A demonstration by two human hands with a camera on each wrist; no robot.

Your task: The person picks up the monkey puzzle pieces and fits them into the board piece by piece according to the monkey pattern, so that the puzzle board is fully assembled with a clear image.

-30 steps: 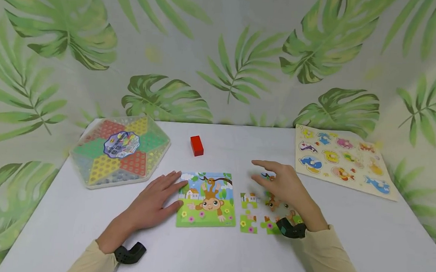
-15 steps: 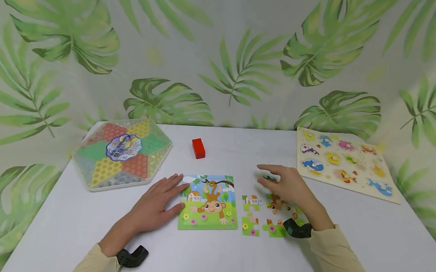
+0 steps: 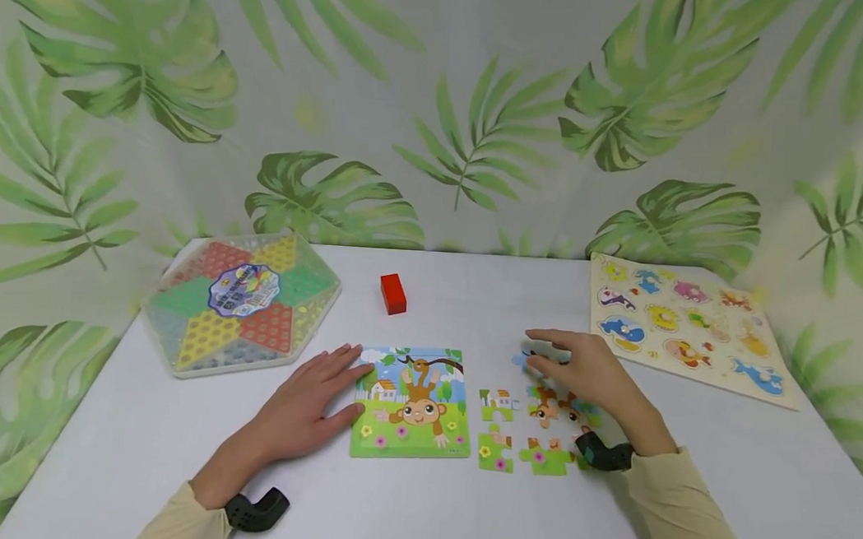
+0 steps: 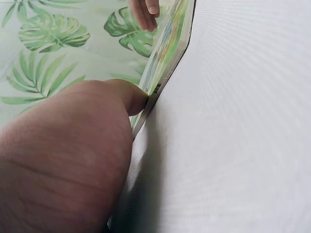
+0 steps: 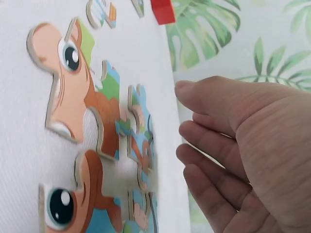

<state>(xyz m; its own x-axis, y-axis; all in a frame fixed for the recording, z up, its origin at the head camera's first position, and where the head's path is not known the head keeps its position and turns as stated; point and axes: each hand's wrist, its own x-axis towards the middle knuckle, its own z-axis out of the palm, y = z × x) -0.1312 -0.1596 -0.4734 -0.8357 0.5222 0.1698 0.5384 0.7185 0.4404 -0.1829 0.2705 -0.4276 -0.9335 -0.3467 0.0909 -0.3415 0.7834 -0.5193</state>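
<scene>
My left hand (image 3: 304, 406) lies with fingers extended along the left edge of a square monkey puzzle picture (image 3: 410, 437). In the left wrist view, the thumb (image 4: 131, 97) touches the side of the board. Over the loose jigsaw pieces to the right hovers my right hand (image 3: 595, 378), its thumb and fingers apart and nothing between them. Beneath and beside it lie a house piece (image 3: 498, 400), a flower piece (image 3: 496, 456) and others, some partly hidden by the hand. A monkey-face piece (image 5: 80, 92) shows large in the right wrist view.
A red block (image 3: 394, 294) stands behind the picture. At the back left lies a hexagonal Chinese checkers set (image 3: 240, 303) under a clear cover. A wooden sea-animal peg puzzle (image 3: 695, 327) lies at the back right, in front of the leaf-print cloth (image 3: 477, 124).
My right hand has drifted to the right over the loose pieces, and a blue piece now shows by its fingertips. The left hand stays at the edge of the picture.
</scene>
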